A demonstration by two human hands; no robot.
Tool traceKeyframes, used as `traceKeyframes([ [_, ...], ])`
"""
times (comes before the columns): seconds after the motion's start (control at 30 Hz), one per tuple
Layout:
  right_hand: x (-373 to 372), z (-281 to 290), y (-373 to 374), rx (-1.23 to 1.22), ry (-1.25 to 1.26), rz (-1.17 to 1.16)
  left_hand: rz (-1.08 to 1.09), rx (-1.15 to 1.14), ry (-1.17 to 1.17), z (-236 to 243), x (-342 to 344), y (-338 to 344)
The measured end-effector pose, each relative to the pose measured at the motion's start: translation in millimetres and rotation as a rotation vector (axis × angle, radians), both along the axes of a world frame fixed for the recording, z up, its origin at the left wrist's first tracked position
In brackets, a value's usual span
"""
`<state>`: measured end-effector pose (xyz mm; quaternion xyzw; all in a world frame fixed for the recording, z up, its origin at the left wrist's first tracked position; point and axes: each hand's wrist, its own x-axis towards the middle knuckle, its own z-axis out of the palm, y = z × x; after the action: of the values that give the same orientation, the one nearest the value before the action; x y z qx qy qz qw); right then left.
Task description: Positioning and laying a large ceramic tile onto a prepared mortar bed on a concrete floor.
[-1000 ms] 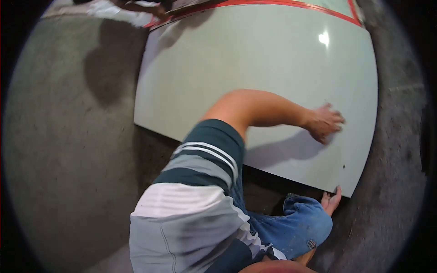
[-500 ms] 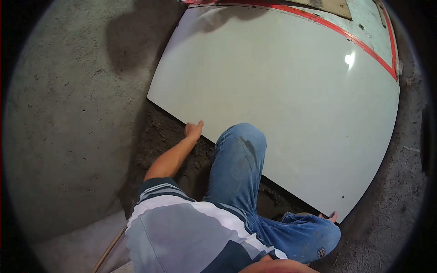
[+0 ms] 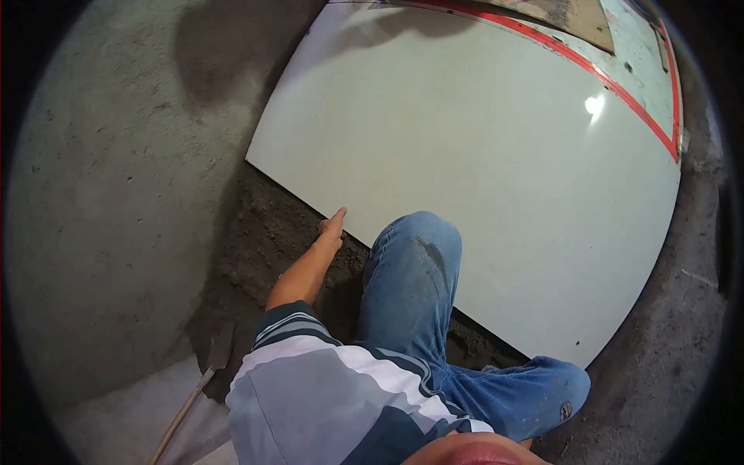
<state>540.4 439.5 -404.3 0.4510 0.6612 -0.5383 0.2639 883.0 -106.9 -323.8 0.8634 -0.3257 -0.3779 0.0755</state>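
Note:
A large glossy off-white tile (image 3: pixel 465 170) fills the middle of the view. Along its near left edge, my left hand (image 3: pixel 332 229) grips the rim, with a fingertip resting on the top face and the other fingers partly hidden at the edge. Dark, crumbly mortar or damp sand (image 3: pixel 267 221) lies below that edge. My bent knee in blue jeans (image 3: pixel 415 256) comes up between my arm and the tile's near edge. My right hand is out of sight, in the area behind my other leg at the lower right.
Red tape (image 3: pixel 573 56) runs along the tile's far edge, beside another pale slab carrying a brown board (image 3: pixel 573 19). A grey concrete surface (image 3: pixel 116 194) stands at the left. A wooden-handled tool (image 3: pixel 182 415) with a flat blade lies at the lower left. Rough dark floor (image 3: pixel 659 349) borders the right.
My left hand has turned slightly, its finger now pointing up across the edge. My right hand, earlier at the tile's near right corner, has gone behind my leg. The view has shifted a little.

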Motion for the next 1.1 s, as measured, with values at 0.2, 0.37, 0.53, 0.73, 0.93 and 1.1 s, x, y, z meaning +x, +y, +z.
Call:
traceKeyframes([
  [0.2,100,59,128,0.24,0.074,-0.256,0.122,0.16,0.698,11,3,22],
  [0.37,131,67,153,0.268,0.096,-0.349,-0.177,0.222,0.217,22,-53,30],
  [0.53,118,50,146,0.247,0.082,-0.25,-0.467,0.334,0.187,28,-32,46],
  [0.73,75,20,141,0.198,0.039,-0.057,-0.741,0.443,0.124,40,4,37],
  [0.93,59,11,228,0.377,-0.006,0.026,-1.113,0.657,0.087,19,-3,90],
  [1.1,14,58,88,0.287,-0.145,0.041,-1.272,0.669,-0.121,79,49,52],
])
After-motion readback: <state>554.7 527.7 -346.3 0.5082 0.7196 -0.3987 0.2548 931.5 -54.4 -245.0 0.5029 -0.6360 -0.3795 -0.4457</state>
